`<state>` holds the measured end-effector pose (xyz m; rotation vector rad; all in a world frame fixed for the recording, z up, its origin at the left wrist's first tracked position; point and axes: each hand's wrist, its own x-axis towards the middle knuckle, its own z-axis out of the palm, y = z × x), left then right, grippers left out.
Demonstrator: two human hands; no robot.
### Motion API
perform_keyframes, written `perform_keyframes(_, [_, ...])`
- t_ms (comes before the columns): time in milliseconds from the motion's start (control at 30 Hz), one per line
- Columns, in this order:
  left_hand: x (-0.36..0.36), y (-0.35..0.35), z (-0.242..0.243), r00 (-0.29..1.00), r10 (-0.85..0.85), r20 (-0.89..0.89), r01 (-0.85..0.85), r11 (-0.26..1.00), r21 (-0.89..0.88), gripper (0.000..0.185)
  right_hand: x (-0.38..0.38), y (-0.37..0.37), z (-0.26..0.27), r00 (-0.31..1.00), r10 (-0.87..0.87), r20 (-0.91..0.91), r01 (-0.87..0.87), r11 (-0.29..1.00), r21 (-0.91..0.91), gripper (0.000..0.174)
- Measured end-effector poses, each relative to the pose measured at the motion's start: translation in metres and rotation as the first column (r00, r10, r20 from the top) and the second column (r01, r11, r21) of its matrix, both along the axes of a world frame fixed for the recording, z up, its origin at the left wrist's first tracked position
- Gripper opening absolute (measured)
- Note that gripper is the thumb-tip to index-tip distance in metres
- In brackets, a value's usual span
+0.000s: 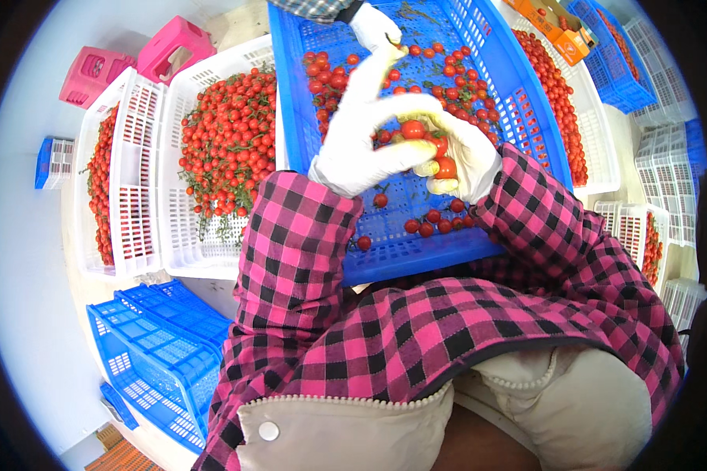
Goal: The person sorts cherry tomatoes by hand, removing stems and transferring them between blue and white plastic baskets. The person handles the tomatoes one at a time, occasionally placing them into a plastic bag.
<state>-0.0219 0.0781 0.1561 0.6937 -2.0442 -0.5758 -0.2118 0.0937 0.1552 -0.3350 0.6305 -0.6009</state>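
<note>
Both my hands wear white gloves with yellow-stained fingertips, above a blue plastic crate [365, 268]. In my right hand [474, 144] are several red cherry tomatoes [445, 168], cupped in curled fingers. My left hand [350, 141] reaches in from the left, its thumb and a finger on either side of another cherry tomato [413, 129] at the right hand. Whether the left fingers grip it is unclear. Other fingers of that hand stretch towards the far end. Loose cherry tomatoes [426, 229] and green stem bits lie on the crate floor below.
Another person's gloved hand [376, 26] is over the crate's far end, close to my left fingertips. White crates of tomatoes stand left [203, 268] and right [607, 171]. Pink stools [174, 50], empty-looking blue crates [159, 347] and an orange cardboard box [571, 47] are around.
</note>
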Motion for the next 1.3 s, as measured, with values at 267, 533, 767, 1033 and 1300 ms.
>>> perform_keyframes(267, [-0.018, 0.006, -0.010, 0.997, -0.070, -0.034, 0.074, 0.990, 0.120, 0.023, 0.006, 0.008, 0.007, 0.997, -0.051, 0.059, 0.051, 0.999, -0.006, 0.052])
perform_keyframes(533, [-0.022, 0.019, -0.004, 0.497, 0.030, -0.867, 0.572, 0.740, 0.353, 0.019, -0.004, 0.008, 0.011, 0.982, -0.140, -0.126, 0.140, 0.990, -0.006, 0.024])
perform_keyframes(767, [-0.018, 0.025, -0.016, -0.149, 0.142, -0.979, 0.914, 0.397, -0.081, 0.012, -0.021, 0.015, 0.039, 0.990, -0.105, -0.089, 0.086, 0.976, -0.201, 0.021])
perform_keyframes(1033, [-0.010, 0.033, -0.031, -0.336, 0.260, -0.905, 0.901, 0.370, -0.228, 0.029, -0.216, -0.037, 0.009, 0.521, -0.799, -0.300, 0.522, 0.577, -0.628, 0.022])
perform_keyframes(1300, [-0.010, 0.033, -0.030, -0.263, 0.282, -0.923, 0.940, 0.289, -0.180, 0.024, -0.323, -0.071, -0.074, 0.031, -0.670, -0.742, 0.304, 0.713, -0.632, 0.039])
